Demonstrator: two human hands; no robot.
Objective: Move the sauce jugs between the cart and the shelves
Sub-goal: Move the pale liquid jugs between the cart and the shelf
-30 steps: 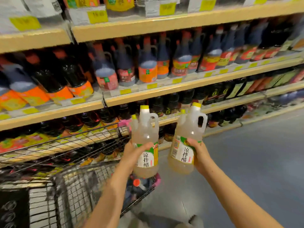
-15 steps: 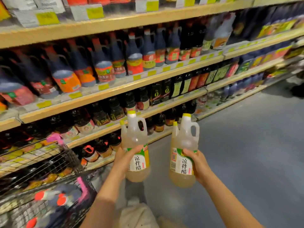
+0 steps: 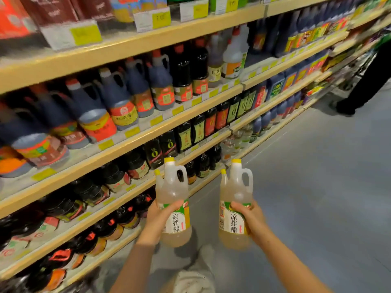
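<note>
Item: two pale translucent plastic vinegar jugs with yellow caps and moulded handles. We are carrying the left jug point(image 3: 174, 206) in our left hand point(image 3: 157, 220) and the right jug point(image 3: 235, 208) in our right hand point(image 3: 252, 220), both upright at about 6 o'clock of the view, in mid-air over the aisle, clear of the shelving.

Grip: each hand is wrapping thumb and fingers round a jug's labelled belly; we are leaving the handles unused.

Risk, as we judge it: we are trusting smooth, rounded, full bodies to one-handed holds, so a jug could slide down and drop onto the grey floor point(image 3: 317, 187), or knock stock while going in.

Surroundings: the beige tiered shelves point(image 3: 148, 132), running from 9 to 1 o'clock, are crowding with dark red-capped sauce jugs point(image 3: 118, 102) and black bottles point(image 3: 184, 136). Similar pale bottles point(image 3: 232, 142) are showing at 12 o'clock. A person in dark trousers point(image 3: 364, 81) is standing at 2 o'clock. The cart is out of view.
</note>
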